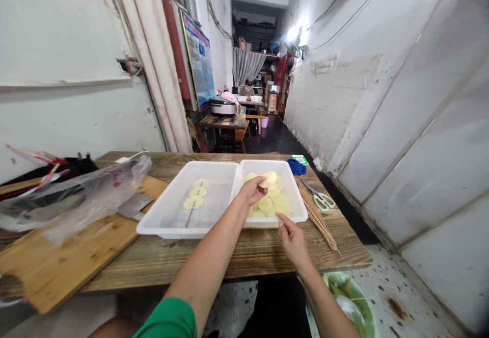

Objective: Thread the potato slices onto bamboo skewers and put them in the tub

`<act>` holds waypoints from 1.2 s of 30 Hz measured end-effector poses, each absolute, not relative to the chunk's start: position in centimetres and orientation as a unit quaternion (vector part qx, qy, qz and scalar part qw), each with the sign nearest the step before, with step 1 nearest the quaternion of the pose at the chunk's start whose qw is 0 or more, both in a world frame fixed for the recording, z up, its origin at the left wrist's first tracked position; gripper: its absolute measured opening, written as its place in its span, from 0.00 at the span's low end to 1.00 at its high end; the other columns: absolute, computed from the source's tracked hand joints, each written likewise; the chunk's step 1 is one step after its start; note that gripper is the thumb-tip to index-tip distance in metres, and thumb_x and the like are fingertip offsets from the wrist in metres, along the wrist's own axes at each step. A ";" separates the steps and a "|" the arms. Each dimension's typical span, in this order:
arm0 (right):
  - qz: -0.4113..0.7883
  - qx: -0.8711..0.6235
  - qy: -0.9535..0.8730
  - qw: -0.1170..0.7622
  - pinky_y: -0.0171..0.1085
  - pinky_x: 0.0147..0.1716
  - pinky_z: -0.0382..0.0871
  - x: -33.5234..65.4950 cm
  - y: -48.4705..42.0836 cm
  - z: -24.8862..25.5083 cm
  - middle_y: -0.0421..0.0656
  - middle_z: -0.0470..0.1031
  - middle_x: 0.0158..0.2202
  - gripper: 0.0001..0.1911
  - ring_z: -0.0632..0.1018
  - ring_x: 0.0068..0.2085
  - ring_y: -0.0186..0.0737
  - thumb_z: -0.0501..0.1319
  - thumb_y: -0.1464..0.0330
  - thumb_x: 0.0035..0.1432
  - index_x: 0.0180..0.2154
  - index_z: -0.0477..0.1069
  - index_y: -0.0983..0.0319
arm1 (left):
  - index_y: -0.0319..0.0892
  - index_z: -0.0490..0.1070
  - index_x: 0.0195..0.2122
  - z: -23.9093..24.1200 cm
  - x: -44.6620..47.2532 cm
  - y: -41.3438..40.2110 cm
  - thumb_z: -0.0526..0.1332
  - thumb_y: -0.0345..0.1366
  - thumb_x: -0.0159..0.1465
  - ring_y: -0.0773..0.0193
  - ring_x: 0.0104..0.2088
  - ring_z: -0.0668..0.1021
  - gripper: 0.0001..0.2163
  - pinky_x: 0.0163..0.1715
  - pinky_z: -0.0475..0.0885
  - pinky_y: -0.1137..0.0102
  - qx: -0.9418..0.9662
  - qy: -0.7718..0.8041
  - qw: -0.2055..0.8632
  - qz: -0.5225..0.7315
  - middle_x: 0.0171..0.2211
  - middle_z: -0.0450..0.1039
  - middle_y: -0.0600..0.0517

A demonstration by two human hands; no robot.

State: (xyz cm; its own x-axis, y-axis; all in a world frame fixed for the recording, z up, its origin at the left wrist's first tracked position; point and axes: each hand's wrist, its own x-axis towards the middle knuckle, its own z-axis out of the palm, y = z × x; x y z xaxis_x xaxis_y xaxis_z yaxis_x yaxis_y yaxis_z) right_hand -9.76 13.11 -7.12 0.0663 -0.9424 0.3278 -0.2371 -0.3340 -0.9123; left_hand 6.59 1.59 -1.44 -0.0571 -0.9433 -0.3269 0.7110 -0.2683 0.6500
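Note:
My left hand (253, 191) is closed on thin round potato slices (268, 178), held above the right white tray (301, 210). More pale yellow slices (267, 204) lie piled in that tray. Near its front rim, my right hand (292, 238) is closed in a pinch, apparently on a thin bamboo skewer; most of its length is hard to make out. The left white tray (168, 233) holds one skewer (188, 218) threaded through three slices (193, 203), lying flat. A bundle of bamboo skewers (319, 219) rests right of the trays.
Scissors with pale green handles (324, 201) and a blue cloth-like item (297, 166) are at the right. A wooden board (72, 256) and plastic bag (87, 190) occupy the left. A green lined bin (357, 302) stands below the table's right edge. Another person (247, 89) sits far back.

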 end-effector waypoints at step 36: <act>-0.487 -0.640 0.462 0.374 0.34 0.22 0.65 -8.8 12.1 -7.0 0.39 0.69 0.18 0.22 0.67 0.21 0.36 0.56 0.62 0.53 0.46 0.76 0.66 | 0.39 0.63 0.25 -2.2 5.9 1.4 0.60 0.29 0.55 0.73 0.16 0.63 0.05 0.12 0.50 0.79 0.355 -0.225 0.644 -0.639 0.18 0.62 0.54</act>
